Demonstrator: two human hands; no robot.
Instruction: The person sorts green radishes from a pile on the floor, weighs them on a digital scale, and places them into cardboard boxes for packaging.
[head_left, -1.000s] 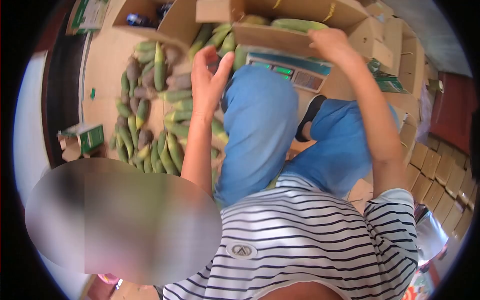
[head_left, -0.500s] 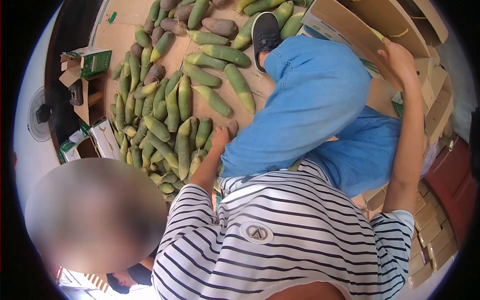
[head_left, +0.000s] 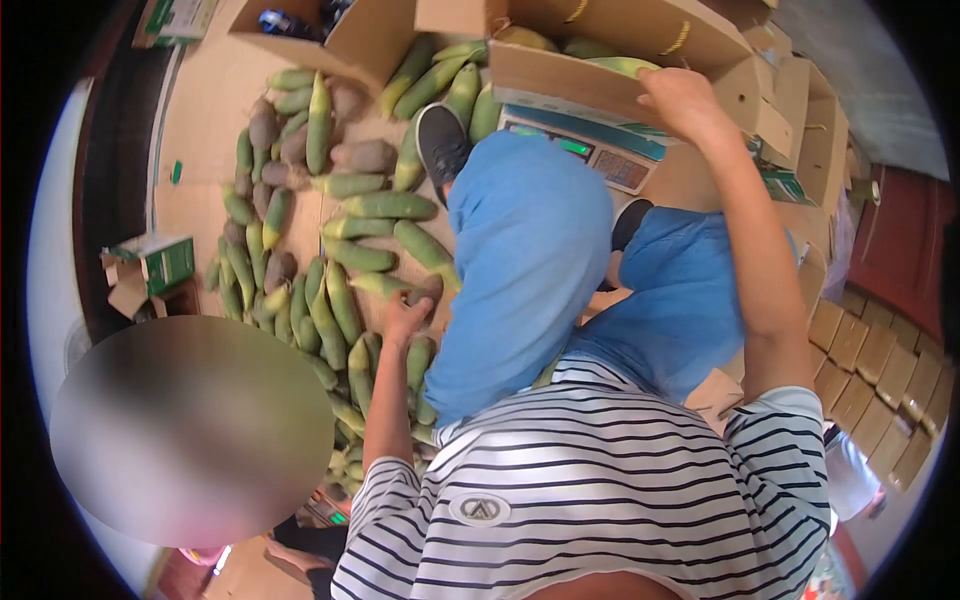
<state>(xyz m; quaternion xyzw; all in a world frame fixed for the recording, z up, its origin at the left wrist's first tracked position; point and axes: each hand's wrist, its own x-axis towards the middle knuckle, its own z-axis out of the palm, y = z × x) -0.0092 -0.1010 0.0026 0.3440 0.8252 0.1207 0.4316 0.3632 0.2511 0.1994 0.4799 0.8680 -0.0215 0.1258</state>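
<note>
My left hand (head_left: 403, 318) is closed around the brownish end of a vegetable (head_left: 429, 291), low in the pile beside my knee. Long green vegetables (head_left: 388, 206), some with brown ends, lie spread on cardboard around it. At the upper right, my right hand (head_left: 685, 102) reaches over the rim of an open cardboard box (head_left: 580, 82). Its fingers are closed on the tip of a pale green vegetable (head_left: 622, 66) inside the box. More vegetables lie in that box, partly hidden by its wall.
A scale (head_left: 622, 168) with a lit green display sits below the box. Another open box (head_left: 385, 45) holds dark items. A small green-and-white carton (head_left: 168, 262) stands left, stacked brown boxes (head_left: 868, 350) right. Another person's arm (head_left: 290, 560) shows at bottom left.
The view has shifted, so the pile appears lower and the box's inside and the scale now show. My right hand remains at the box, my left hand at the pile.
</note>
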